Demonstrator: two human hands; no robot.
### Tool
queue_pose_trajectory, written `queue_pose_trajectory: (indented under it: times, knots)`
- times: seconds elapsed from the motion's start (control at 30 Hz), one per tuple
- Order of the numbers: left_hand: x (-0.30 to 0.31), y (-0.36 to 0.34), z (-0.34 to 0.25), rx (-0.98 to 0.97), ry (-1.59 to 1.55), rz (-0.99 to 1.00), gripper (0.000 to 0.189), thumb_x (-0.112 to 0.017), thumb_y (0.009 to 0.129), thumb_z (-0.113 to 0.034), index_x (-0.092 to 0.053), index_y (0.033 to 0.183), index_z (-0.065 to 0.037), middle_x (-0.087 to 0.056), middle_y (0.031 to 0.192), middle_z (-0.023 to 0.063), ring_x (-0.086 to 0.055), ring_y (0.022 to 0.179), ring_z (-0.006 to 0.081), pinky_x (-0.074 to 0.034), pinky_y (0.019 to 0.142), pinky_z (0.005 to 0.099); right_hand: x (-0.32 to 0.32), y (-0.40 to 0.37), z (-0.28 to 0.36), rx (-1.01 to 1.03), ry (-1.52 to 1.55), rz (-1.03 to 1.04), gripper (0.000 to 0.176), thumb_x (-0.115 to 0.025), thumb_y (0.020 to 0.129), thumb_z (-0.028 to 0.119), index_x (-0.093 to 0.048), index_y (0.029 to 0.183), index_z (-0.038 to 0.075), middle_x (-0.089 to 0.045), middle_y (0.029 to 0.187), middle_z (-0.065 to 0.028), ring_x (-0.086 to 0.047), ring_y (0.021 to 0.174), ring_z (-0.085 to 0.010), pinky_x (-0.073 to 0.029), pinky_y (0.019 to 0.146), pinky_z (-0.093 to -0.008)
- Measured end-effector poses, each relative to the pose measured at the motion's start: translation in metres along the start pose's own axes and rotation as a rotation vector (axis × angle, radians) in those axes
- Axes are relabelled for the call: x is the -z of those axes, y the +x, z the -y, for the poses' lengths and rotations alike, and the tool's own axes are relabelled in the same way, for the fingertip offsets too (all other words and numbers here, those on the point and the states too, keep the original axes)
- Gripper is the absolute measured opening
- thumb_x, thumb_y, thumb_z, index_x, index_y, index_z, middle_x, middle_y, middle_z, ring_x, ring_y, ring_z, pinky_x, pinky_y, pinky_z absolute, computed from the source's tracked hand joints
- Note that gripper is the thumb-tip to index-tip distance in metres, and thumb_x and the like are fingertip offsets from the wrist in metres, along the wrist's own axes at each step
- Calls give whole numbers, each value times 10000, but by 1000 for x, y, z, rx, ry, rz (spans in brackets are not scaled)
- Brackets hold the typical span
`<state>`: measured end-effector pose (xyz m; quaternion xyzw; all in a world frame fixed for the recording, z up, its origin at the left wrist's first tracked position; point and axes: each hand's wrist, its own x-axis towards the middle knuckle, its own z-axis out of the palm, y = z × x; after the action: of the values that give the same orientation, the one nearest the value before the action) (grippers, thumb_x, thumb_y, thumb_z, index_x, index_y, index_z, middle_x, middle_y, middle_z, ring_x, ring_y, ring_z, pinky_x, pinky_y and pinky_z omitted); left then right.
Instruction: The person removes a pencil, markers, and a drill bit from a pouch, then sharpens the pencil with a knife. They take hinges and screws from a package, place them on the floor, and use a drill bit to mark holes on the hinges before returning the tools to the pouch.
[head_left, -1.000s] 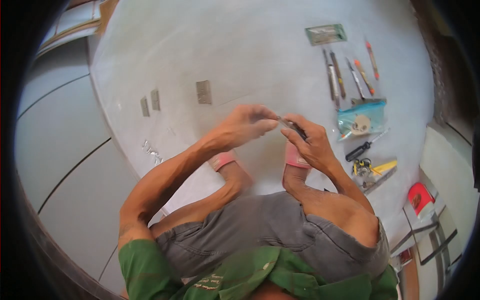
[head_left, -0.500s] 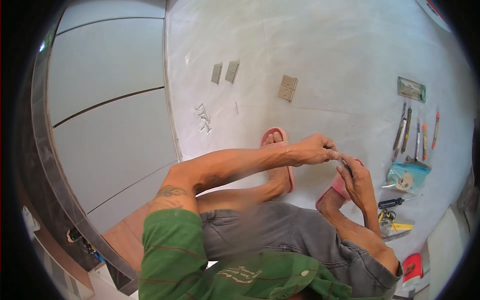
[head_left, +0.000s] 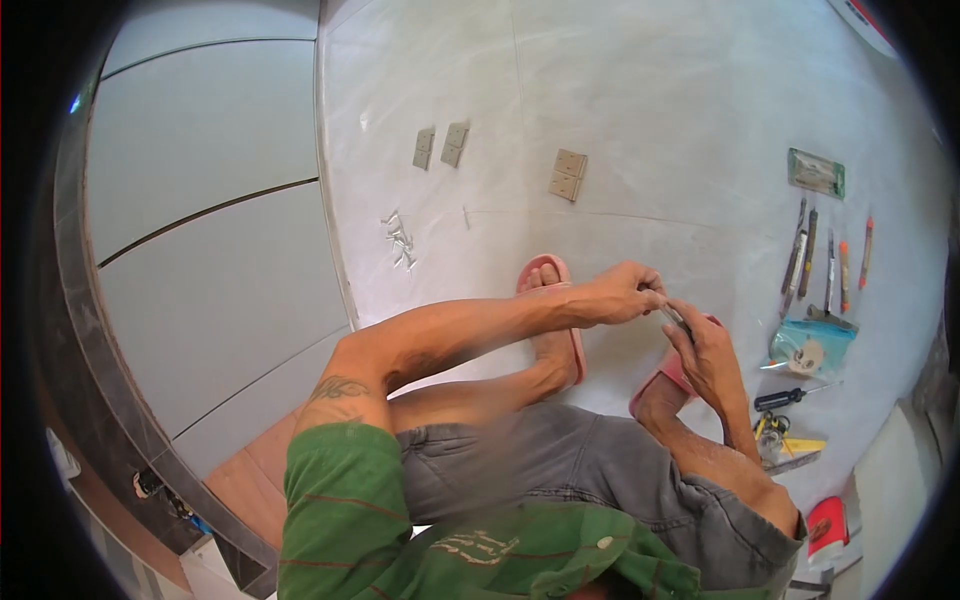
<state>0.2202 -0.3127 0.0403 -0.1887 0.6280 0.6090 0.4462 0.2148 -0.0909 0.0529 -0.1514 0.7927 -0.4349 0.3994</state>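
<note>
My left hand (head_left: 628,292) reaches in front of my shins with its fingers pinched together. My right hand (head_left: 703,345) meets it from the right, its fingers closed. Between the two hands shows a small thin grey metal piece (head_left: 675,318), mostly hidden by the fingers, so I cannot make out its kind. On the floor ahead lie two metal hinges (head_left: 455,144) side by side, and another hinge (head_left: 567,174) lies flat to their right. A small heap of screws (head_left: 400,242) is nearer to me, with a single screw (head_left: 466,218) beside it.
Along the right lie a clear blister pack (head_left: 816,174), several slim pen-like tools (head_left: 808,255), a blue pouch (head_left: 812,345), a screwdriver (head_left: 785,398), and scissors beside a yellow-handled tool (head_left: 800,446). Pale panels (head_left: 210,220) border the left. My feet in pink slippers (head_left: 578,355) are below the hands.
Both hands have shifted slightly left and stay together at the metal piece. The whole view has moved a little, so the floor items appear slightly further left.
</note>
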Motion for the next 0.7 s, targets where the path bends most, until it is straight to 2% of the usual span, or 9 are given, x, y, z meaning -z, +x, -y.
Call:
queue_pose_trajectory:
  times: [0.13,0.2,0.3,0.33,0.4,0.47,0.53,0.63,0.7]
  knots:
    - [-3,-1,-7,2,38,-39,224,-627,911,-223,-659,850,-10,-618,753,60,-553,709,124,-458,638,305,-5,1,-1,57,62,-35,296,-632,931,114,-611,1213,30,-682,952,-222,-653,868,-395,-503,795,-426]
    - [1,-4,-18,51,254,10,247,-594,935,-244,-650,957,-5,-603,847,33,-542,755,118,-448,669,283,-4,0,1,56,-108,-41,304,-647,927,156,-618,1212,55,-683,941,-223,-661,841,-394,-514,775,-439]
    - [-2,0,-15,54,223,-18,212,-585,941,-220,-599,873,-19,-553,726,14,-501,629,97,-412,560,268,-33,-3,-66,-4,-292,-5,367,-643,928,218,-592,1274,109,-694,969,-198,-673,836,-375,-524,724,-465]
    - [0,0,-10,-23,230,-26,204,-576,960,-199,-564,843,-32,-531,710,3,-478,609,80,-382,528,246,-34,3,-56,-94,-293,52,406,-640,928,232,-570,1317,136,-699,975,-187,-678,828,-368,-525,704,-471]
    - [7,14,22,-56,233,-27,200,-571,973,-194,-562,870,-23,-526,721,3,-476,610,86,-384,528,247,3,-2,6,-49,-350,76,463,-596,955,239,-491,1405,210,-709,985,-161,-690,818,-349,-529,679,-475]
    - [2,3,-3,-7,143,-60,191,-578,976,-196,-561,885,-28,-540,747,18,-487,614,89,-386,520,242,19,-7,21,19,-152,50,395,-459,1023,359,-474,1376,180,-699,939,-206,-677,845,-400,-510,752,-505]
    - [10,11,12,-79,174,-85,167,-580,972,-187,-548,896,-41,-543,758,23,-489,609,88,-389,511,238,7,4,17,-62,-135,98,409,-493,1016,315,-447,1397,175,-687,895,-231,-665,835,-431,-489,733,-536]
    - [3,9,-8,64,-43,-126,151,-559,959,-160,-560,880,-33,-577,779,53,-501,592,103,-387,503,252,9,-6,9,54,-171,-15,399,-459,1030,319,-440,1426,265,-697,878,-125,-696,801,-316,-539,686,-471]
    - [6,9,-12,66,-119,-121,136,-557,957,-147,-549,882,-33,-563,768,47,-483,573,103,-364,480,246,17,-6,17,-77,-158,49,360,-458,1026,300,-466,1383,253,-692,867,-113,-698,812,-297,-530,741,-458]
